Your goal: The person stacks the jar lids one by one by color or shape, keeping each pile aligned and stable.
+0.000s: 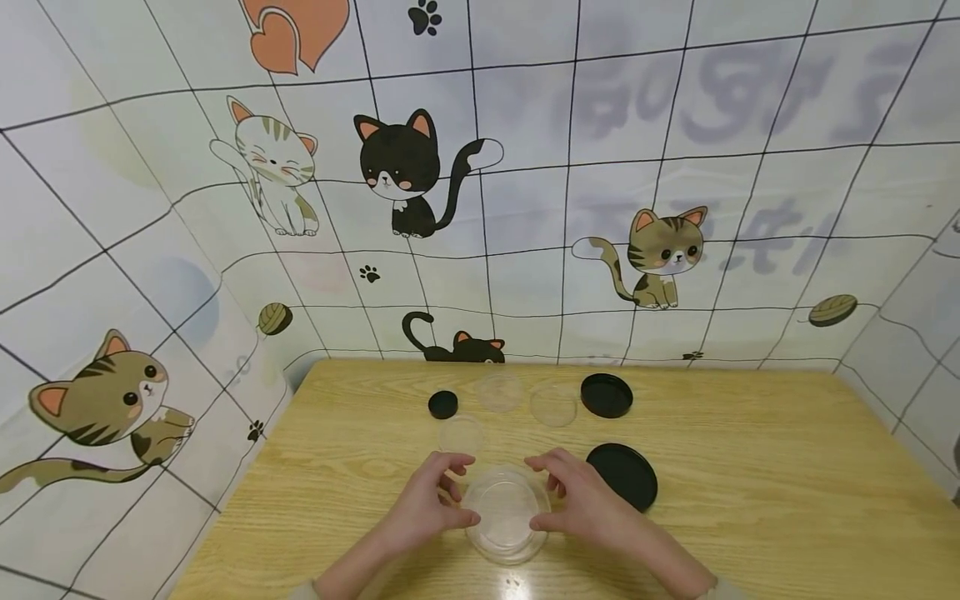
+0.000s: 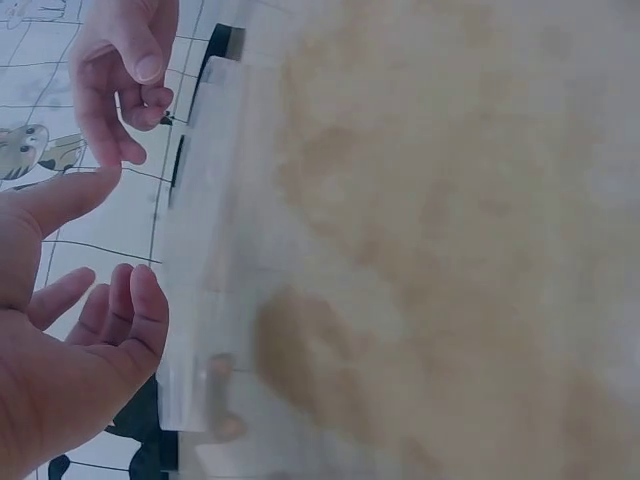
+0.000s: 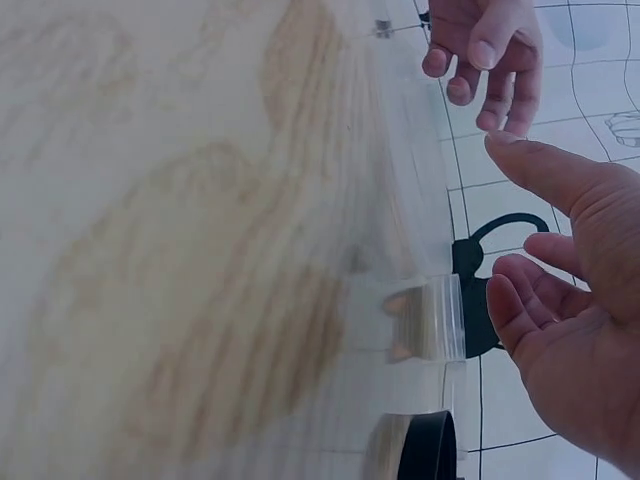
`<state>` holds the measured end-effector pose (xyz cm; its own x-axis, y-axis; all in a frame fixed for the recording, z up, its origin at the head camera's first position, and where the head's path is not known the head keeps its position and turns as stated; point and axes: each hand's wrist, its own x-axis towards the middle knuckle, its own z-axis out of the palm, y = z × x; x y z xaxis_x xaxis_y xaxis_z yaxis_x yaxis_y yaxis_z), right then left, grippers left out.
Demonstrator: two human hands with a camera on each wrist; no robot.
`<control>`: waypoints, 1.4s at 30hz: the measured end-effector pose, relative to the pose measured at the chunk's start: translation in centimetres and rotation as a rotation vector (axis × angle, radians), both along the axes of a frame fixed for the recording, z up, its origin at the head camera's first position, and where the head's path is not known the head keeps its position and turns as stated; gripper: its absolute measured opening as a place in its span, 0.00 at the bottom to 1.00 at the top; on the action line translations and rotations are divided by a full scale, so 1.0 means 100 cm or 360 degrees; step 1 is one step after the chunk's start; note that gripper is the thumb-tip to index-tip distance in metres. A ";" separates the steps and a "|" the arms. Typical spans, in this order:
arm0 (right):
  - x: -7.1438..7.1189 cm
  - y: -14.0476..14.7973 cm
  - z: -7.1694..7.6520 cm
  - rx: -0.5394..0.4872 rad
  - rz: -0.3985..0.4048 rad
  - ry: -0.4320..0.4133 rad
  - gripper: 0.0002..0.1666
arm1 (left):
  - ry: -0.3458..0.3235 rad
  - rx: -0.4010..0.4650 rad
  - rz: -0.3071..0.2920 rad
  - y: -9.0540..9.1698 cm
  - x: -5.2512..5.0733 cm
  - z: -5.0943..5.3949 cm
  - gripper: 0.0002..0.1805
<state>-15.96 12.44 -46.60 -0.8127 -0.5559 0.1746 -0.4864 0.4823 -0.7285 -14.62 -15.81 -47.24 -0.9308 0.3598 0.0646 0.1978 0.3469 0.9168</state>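
Observation:
A wide clear plastic round container (image 1: 508,515) stands near the front edge of the wooden table. To its left is my left hand (image 1: 433,502), fingers loosely bent and thumb near the container's side. My right hand (image 1: 576,498) mirrors it on the other side, thumb close to the rim. In the left wrist view the left hand (image 2: 75,370) appears apart from the transparent wall (image 2: 200,250), with nothing between its fingers. The right wrist view likewise shows the right hand (image 3: 590,320) holding nothing. Whether a thumb touches the rim cannot be told from the head view.
Beyond the right hand lies a large black round lid (image 1: 628,477), with another black lid (image 1: 606,395) farther back. A small black lid (image 1: 443,404) is at the back left. Clear round pieces (image 1: 553,405) lie between them. A cat-print cloth (image 1: 525,208) surrounds the table (image 1: 765,467).

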 end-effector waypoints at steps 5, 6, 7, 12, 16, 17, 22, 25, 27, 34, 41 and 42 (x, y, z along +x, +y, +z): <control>-0.006 0.004 0.002 0.0023 -0.0044 0.0022 0.38 | 0.0035 0.0011 0.0005 0.007 -0.010 0.007 0.38; -0.008 0.005 0.003 0.0034 -0.0061 0.0014 0.39 | 0.0052 0.0006 0.0000 0.008 -0.014 0.007 0.37; -0.010 0.006 0.005 0.0048 -0.0078 0.0005 0.39 | 0.0071 0.0010 -0.0001 0.010 -0.017 0.008 0.37; -0.029 0.010 0.012 0.0090 -0.0146 0.0017 0.39 | 0.0149 0.0070 0.0002 0.016 -0.041 0.014 0.35; -0.051 0.008 0.018 0.0078 -0.0140 0.0086 0.39 | 0.0120 0.0133 0.0053 0.020 -0.062 0.023 0.37; -0.057 0.008 0.020 0.0074 -0.0143 0.0099 0.39 | 0.0117 0.0147 0.0065 0.021 -0.067 0.025 0.38; -0.087 0.004 0.027 0.0023 -0.0193 0.0083 0.40 | 0.0179 0.0131 0.0125 0.024 -0.092 0.033 0.39; -0.101 0.003 0.027 -0.0009 -0.0229 0.0011 0.40 | 0.0251 0.0094 0.0174 0.024 -0.105 0.031 0.38; -0.109 0.001 0.025 -0.0026 -0.0255 -0.0027 0.40 | 0.0303 0.0080 0.0205 0.023 -0.113 0.029 0.37; -0.126 -0.003 0.015 -0.0023 -0.0293 -0.0142 0.43 | 0.0298 0.0045 0.0291 0.023 -0.135 0.021 0.36; -0.145 -0.012 0.002 0.0032 -0.0310 -0.0244 0.45 | 0.0192 -0.0022 0.0250 0.017 -0.156 0.016 0.40; -0.147 -0.014 0.001 0.0037 -0.0315 -0.0258 0.46 | 0.0168 -0.0031 0.0243 0.016 -0.158 0.016 0.40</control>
